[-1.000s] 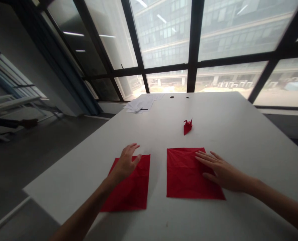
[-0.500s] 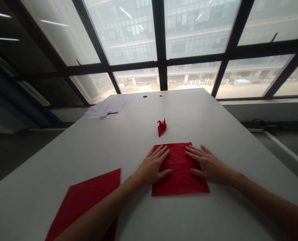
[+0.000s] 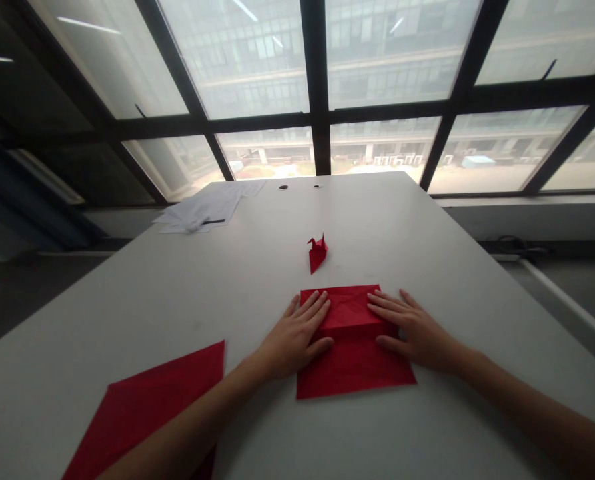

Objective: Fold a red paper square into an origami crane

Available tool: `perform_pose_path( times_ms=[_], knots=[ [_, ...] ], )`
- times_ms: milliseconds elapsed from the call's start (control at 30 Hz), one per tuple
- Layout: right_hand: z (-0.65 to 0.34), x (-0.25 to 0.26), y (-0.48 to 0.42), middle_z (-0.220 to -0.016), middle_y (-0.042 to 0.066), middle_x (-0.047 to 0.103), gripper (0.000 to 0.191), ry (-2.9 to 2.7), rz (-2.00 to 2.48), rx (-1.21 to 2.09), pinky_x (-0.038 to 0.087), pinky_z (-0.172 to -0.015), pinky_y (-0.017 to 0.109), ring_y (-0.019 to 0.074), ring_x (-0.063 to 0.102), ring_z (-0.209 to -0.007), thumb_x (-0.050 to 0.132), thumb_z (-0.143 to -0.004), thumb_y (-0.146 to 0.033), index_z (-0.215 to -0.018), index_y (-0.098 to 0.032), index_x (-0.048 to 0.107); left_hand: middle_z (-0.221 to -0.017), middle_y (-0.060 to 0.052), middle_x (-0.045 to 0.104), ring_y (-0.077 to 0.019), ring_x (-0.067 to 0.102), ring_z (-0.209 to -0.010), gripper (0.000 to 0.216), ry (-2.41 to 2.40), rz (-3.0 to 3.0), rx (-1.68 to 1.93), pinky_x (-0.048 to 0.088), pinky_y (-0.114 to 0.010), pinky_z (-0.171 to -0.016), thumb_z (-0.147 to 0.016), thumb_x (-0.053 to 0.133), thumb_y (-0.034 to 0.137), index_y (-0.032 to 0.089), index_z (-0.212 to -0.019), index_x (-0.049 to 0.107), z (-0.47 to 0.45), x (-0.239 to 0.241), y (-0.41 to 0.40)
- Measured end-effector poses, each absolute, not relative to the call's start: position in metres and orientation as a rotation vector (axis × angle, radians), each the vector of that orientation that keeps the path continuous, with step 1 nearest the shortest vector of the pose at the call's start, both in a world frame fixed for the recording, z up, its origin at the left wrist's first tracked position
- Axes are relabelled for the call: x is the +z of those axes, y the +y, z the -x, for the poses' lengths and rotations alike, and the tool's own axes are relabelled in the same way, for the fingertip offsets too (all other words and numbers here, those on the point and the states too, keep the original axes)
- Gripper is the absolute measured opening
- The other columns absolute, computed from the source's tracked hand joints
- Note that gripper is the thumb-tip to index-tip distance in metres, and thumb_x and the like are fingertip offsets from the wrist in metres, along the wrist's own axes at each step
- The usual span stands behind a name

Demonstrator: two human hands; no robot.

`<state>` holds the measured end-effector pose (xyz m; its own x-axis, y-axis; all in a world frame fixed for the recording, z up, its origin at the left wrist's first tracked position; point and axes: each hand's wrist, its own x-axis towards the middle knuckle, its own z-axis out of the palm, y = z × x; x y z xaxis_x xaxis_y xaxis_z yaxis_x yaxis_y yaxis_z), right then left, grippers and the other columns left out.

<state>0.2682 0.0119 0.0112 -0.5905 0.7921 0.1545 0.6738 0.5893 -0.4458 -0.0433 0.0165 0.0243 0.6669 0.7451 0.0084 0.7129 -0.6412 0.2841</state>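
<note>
A square sheet of red paper (image 3: 353, 363) lies on the white table in front of me, with a raised crease running across its middle. My left hand (image 3: 293, 337) rests on the sheet's left side, fingers stretched out over the upper half. On the right side, my right hand (image 3: 415, 333) lies likewise with straight fingers, its thumb on the paper below the crease. Just beyond the far edge sits a small red origami crane (image 3: 318, 253), touched by neither hand. A second red sheet (image 3: 162, 393) lies at lower left, partly covered by my left forearm.
The white table (image 3: 407, 233) reaches to a row of dark-framed windows. White papers (image 3: 212, 207) with a dark pen-like object (image 3: 214, 221) lie at the far left. Two cable holes (image 3: 283, 187) show near the far edge. Dark cables (image 3: 520, 245) are beyond the right edge.
The sheet's middle crease now stands up more sharply, with the paper bent along it. Both hands stay flat on the sheet. The whole view has shifted slightly.
</note>
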Motion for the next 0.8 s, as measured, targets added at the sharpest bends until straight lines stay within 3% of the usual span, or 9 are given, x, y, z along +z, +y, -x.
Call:
perform_pose_path(
  times_ms=[133,300,400,500,633,800],
  knots=[
    [-0.270,0.009,0.013,-0.151,0.009,0.044,0.061,-2.447,1.193,0.488,0.013,-0.118,0.062,0.0302,0.035,-0.143,0.061,-0.090,-0.043,-0.147,-0.030,0.042,-0.159,-0.005,0.026,-0.0228,0.021,-0.149,0.062,1.172,-2.560,0.275,0.009,-0.053,-0.123,-0.098,0.046,0.049,0.031,-0.153,0.024,0.046,0.021,0.021],
    [-0.274,0.004,0.015,-0.143,0.008,0.055,0.044,-2.316,1.179,0.427,0.025,-0.115,0.058,0.0289,0.047,-0.135,0.063,-0.089,-0.034,-0.133,-0.029,0.059,-0.150,-0.002,0.044,-0.0219,0.034,-0.144,0.038,1.110,-2.555,0.406,0.013,-0.055,-0.122,-0.101,0.045,0.035,0.033,-0.138,0.052,0.047,0.017,0.024],
    [-0.277,0.003,0.019,-0.125,0.006,0.067,0.021,-2.230,1.117,0.377,0.034,-0.112,0.052,0.0255,0.059,-0.121,0.058,-0.093,-0.026,-0.109,-0.028,0.071,-0.146,-0.002,0.048,-0.0211,0.038,-0.142,0.037,1.052,-2.571,0.444,0.019,-0.052,-0.122,-0.101,0.045,0.029,0.032,-0.136,0.055,0.045,0.017,0.023],
    [-0.279,0.003,0.022,-0.102,0.004,0.074,0.017,-2.192,1.057,0.347,0.042,-0.105,0.046,0.0233,0.065,-0.104,0.057,-0.094,-0.024,-0.091,-0.027,0.073,-0.147,-0.003,0.047,-0.0215,0.038,-0.142,0.040,0.995,-2.579,0.474,0.028,-0.047,-0.121,-0.099,0.050,0.030,0.028,-0.139,0.053,0.044,0.019,0.022],
    [-0.278,0.005,0.023,-0.098,0.005,0.073,0.017,-2.112,1.131,0.371,0.050,-0.092,0.042,0.0237,0.065,-0.095,0.056,-0.093,-0.023,-0.089,-0.025,0.073,-0.146,-0.003,0.049,-0.0205,0.044,-0.138,0.041,1.008,-2.577,0.501,0.036,-0.042,-0.118,-0.100,0.046,0.031,0.028,-0.141,0.051,0.044,0.021,0.019],
    [-0.276,0.005,0.024,-0.101,0.007,0.071,0.020,-2.057,1.198,0.360,0.051,-0.089,0.042,0.0250,0.064,-0.095,0.054,-0.092,-0.023,-0.092,-0.025,0.073,-0.139,-0.003,0.058,-0.0233,0.054,-0.128,0.036,1.060,-2.675,0.503,0.046,-0.045,-0.109,-0.101,0.044,0.033,0.028,-0.133,0.060,0.041,0.029,0.014]
  ],
)
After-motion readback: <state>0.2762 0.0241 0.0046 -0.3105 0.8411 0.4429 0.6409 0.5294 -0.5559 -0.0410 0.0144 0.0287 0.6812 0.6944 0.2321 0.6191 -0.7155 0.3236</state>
